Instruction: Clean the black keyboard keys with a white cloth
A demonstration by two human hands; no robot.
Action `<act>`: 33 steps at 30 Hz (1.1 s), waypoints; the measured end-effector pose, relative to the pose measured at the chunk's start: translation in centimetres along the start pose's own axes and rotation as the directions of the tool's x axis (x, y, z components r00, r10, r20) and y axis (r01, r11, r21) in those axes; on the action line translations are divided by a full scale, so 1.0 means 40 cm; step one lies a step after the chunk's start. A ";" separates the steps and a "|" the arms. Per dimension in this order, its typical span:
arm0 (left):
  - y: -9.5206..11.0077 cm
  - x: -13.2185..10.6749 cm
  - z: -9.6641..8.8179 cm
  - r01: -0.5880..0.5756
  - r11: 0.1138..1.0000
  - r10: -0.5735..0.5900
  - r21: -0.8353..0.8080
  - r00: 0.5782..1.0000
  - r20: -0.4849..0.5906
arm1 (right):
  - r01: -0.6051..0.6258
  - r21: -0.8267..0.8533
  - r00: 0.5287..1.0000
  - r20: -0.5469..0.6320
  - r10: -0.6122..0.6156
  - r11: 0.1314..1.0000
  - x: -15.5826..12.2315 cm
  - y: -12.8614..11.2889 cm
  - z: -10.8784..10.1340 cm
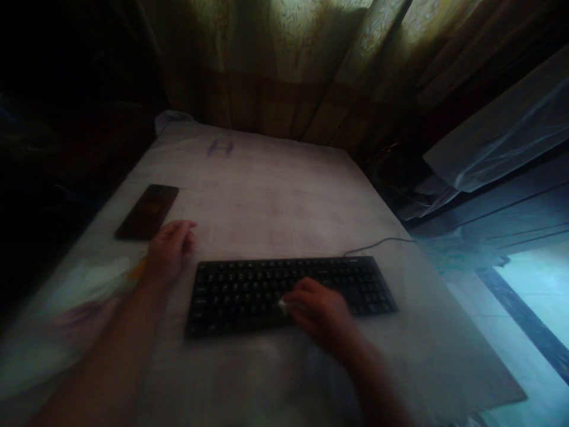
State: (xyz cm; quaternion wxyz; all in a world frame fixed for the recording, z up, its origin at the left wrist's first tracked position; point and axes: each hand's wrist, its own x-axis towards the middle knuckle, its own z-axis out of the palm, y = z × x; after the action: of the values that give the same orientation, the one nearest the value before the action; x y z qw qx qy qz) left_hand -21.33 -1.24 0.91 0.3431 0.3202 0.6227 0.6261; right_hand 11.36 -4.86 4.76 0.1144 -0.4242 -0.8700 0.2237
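Note:
A black keyboard [249, 290] lies flat on the pale cloth-covered table. My right hand [317, 308] is over its middle keys, the fingers pinched around a small white wad [283, 303]. Whether that wad is tissue or cotton, I cannot tell. Left of the keyboard, my left hand [171, 246] rests at the table with curled fingers and the thumb close to the fingertips; a small pale bit may be between them. Just beyond that hand lies a dark phone [149, 210].
A thin cable [377, 243] runs from the keyboard's back to the table's right edge. A blurred plastic packet [98, 290] lies beside my left forearm. Patterned curtains [293, 77] hang behind the table. White sheeting [502, 136] hangs at the right, above a tiled floor [528, 296].

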 end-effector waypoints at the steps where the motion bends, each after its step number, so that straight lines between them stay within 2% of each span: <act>1: 0.000 0.000 0.000 0.002 1.000 -0.002 0.002 1.000 0.000 | -0.003 -0.002 1.000 -0.003 0.003 1.000 -0.005 0.009 -0.002; 17: -0.007 0.004 -0.006 -0.005 1.000 0.005 0.027 1.000 0.006 | -0.061 0.000 0.996 -0.064 0.061 0.998 -0.057 0.097 -0.042; 23: -0.006 0.002 -0.005 0.001 1.000 -0.002 0.031 1.000 0.005 | -0.032 0.086 0.983 -0.176 0.047 0.996 -0.039 0.075 -0.036; 27: -0.003 0.001 -0.004 0.002 0.999 -0.002 0.037 1.000 0.003 | -0.018 0.048 0.988 -0.150 0.025 0.999 -0.011 0.047 -0.018; 33: 0.003 -0.002 -0.001 -0.020 0.998 0.020 0.057 1.000 0.003 | -0.090 -0.020 0.985 -0.151 0.086 0.996 -0.033 0.089 -0.025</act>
State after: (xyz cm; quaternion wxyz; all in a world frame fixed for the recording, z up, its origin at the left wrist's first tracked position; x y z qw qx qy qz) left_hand -21.32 -1.32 1.03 0.3283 0.3367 0.6366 0.6112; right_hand 15.01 -3.69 3.91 0.1640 -0.4793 -0.8422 0.1845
